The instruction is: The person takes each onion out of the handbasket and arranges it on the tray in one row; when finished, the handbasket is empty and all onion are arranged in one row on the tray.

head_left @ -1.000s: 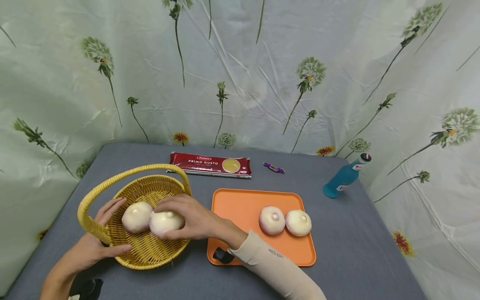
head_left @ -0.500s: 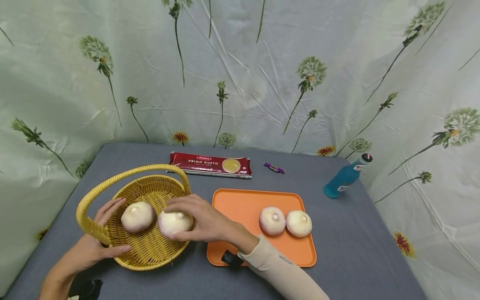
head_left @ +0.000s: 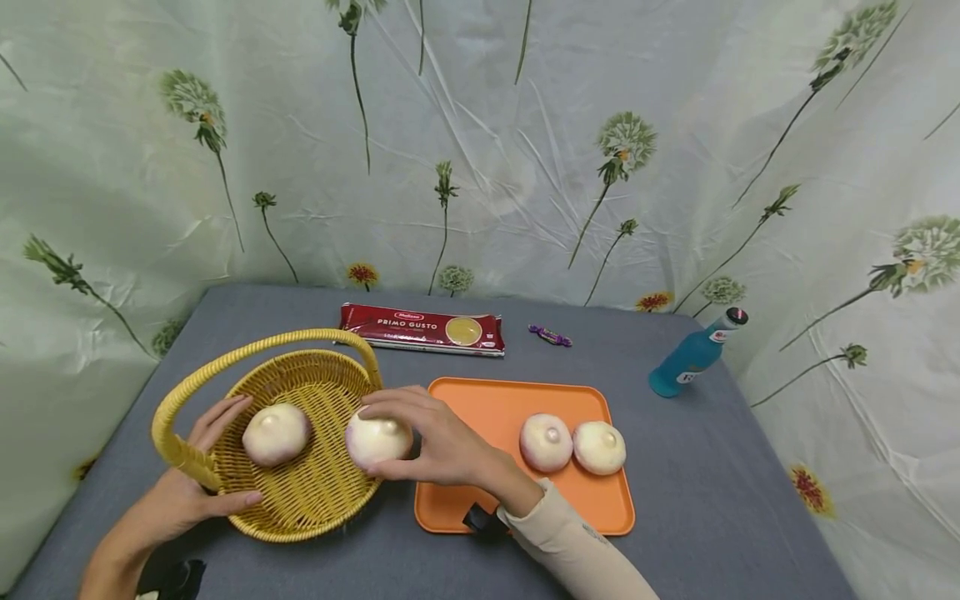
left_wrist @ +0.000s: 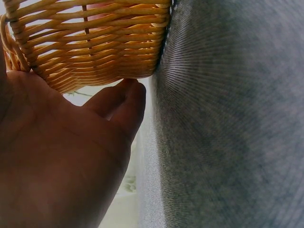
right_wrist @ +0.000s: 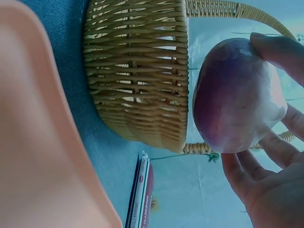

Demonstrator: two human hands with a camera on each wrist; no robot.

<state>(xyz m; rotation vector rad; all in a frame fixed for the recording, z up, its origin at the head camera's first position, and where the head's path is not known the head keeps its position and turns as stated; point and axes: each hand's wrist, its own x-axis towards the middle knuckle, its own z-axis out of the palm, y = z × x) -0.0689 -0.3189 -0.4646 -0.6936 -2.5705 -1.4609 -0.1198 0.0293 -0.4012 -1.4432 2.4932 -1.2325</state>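
My right hand (head_left: 442,437) grips a white and purple turnip (head_left: 377,440) at the right rim of the yellow wicker basket (head_left: 303,508). In the right wrist view this turnip (right_wrist: 232,99) is above the rim level, with thumb and fingers spread around it. A second turnip (head_left: 276,435) lies inside the basket at the left. My left hand (head_left: 176,500) holds the basket's left side below the handle, thumb along the front rim. Close up, the left hand (left_wrist: 61,147) rests against the woven wall. Two more turnips (head_left: 546,442) sit side by side on the orange tray (head_left: 472,408).
Behind the tray and basket lie a red spaghetti pack (head_left: 422,329) and a purple wrapped candy (head_left: 550,336). A blue bottle (head_left: 697,353) stands at the back right. A floral curtain (head_left: 495,167) hangs behind the grey table (head_left: 712,500).
My right hand has lifted the turnip from beside the other one and carried it right to the basket's rim. The left hand stays on the basket.
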